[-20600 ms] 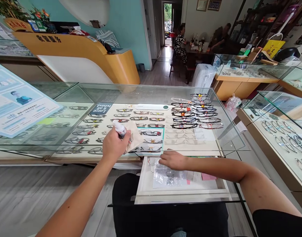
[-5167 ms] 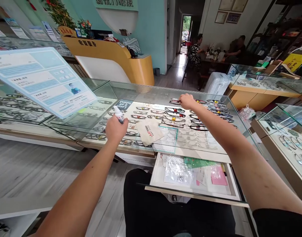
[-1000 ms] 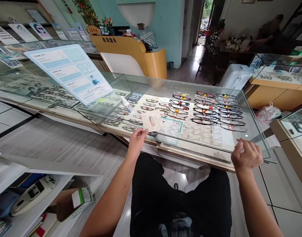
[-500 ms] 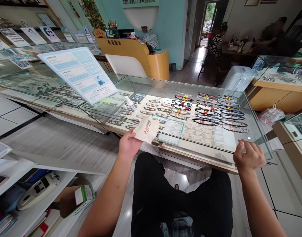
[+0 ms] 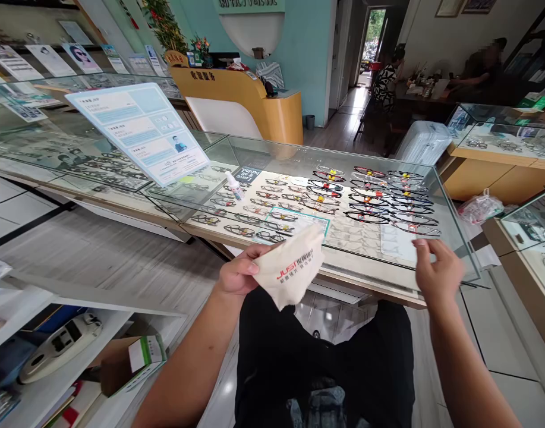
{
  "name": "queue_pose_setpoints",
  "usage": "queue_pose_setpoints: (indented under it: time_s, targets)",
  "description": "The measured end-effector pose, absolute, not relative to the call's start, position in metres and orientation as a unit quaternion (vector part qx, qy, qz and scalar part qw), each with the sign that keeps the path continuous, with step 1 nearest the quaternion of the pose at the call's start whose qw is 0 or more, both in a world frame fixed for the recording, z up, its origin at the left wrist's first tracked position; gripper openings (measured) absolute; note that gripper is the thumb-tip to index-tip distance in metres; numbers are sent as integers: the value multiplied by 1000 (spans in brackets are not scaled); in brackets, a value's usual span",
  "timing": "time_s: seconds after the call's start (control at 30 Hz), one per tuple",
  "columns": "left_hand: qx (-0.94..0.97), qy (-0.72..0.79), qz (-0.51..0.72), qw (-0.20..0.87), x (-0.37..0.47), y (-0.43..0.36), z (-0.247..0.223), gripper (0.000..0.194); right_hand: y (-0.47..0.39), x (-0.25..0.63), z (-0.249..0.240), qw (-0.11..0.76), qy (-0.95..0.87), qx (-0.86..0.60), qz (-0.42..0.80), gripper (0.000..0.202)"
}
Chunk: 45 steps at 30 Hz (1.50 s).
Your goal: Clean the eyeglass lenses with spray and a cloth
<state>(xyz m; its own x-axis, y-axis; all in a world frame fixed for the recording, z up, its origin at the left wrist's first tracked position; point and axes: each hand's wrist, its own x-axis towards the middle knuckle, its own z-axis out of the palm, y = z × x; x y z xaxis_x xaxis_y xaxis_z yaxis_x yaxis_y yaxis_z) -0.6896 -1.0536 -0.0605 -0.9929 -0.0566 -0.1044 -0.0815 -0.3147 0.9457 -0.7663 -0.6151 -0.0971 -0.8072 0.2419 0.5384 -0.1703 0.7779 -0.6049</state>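
My left hand [image 5: 240,272] pinches one corner of a cream cleaning cloth [image 5: 294,267] between thumb and fingers. Red and black print runs across the cloth, and its jagged lower edge hangs over my lap in front of the glass display case [image 5: 370,261]. My right hand [image 5: 439,272] is raised by the right front corner of the case, apart from the cloth. Its fingers are loosely bent with a gap by the thumb, and nothing shows in them. Rows of eyeglasses [image 5: 365,196] lie beneath the glass. A small white spray bottle [image 5: 235,185] stands on top.
A tilted information board [image 5: 141,134] stands on the case to the left. Below it on that side, a white shelf [image 5: 120,306] holds boxes and papers. Another display case [image 5: 531,226] is at the right. Behind are a wooden counter [image 5: 227,89] and two people at a table.
My left hand has brought the cloth nearer and to the right, and more of the cloth now hangs spread out. My right hand has risen slightly leftward and loosened from a fist.
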Motion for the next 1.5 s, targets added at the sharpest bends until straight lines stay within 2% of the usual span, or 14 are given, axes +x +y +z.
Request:
queue_pose_setpoints:
  time_s: [0.07, 0.13, 0.17, 0.23, 0.27, 0.4, 0.5, 0.77, 1.13, 1.23, 1.3, 1.37, 1.43, 1.5]
  targets:
    - [5, 544, 832, 111, -689, -1034, -49, 52, -655, -750, -75, 180, -842, 81, 503, 53]
    - [35, 507, 845, 167, -688, -1014, -39, 58, -695, -735, -60, -40, -757, 162, 631, 63]
    - [36, 498, 848, 177, -688, -1006, -35, 58, -711, -729, -57, -122, -712, 182, 667, 69]
    - [30, 492, 851, 183, -687, -995, -29, 55, -734, -721, -55, -216, -651, 175, 707, 74]
    - [26, 494, 850, 181, -687, -992, -28, 52, -740, -719, -56, -232, -635, 159, 720, 73]
    - [-5, 515, 844, 148, -691, -993, -31, 46, -743, -718, -59, -185, -613, 87, 763, 62]
    - [-46, 516, 846, 127, -694, -995, -35, 49, -737, -720, -57, -149, -611, 52, 775, 62]
    - [-58, 542, 828, 131, -693, -981, -38, 57, -726, -722, -50, -136, -625, 37, 768, 59]
    - [-47, 612, 788, 52, -706, -972, -28, 61, -723, -718, -60, -116, -627, 44, 769, 61]
    - [-45, 658, 751, 0, -728, -985, -29, 61, -715, -723, -57, -113, -630, 70, 765, 61]
    - [-48, 695, 716, -54, -757, -1007, -28, 57, -697, -734, -54, -89, -674, 81, 729, 58]
    - [-78, 748, 655, -70, -796, -1037, -27, 39, -669, -749, -50, -18, -768, 59, 637, 50]
    - [-131, 826, 544, -68, -835, -1068, -27, 18, -638, -767, -45, 66, -874, 6, 482, 38]
    - [-161, 905, 386, -75, -867, -1094, -28, 11, -613, -784, -38, 88, -941, -49, 322, 37]
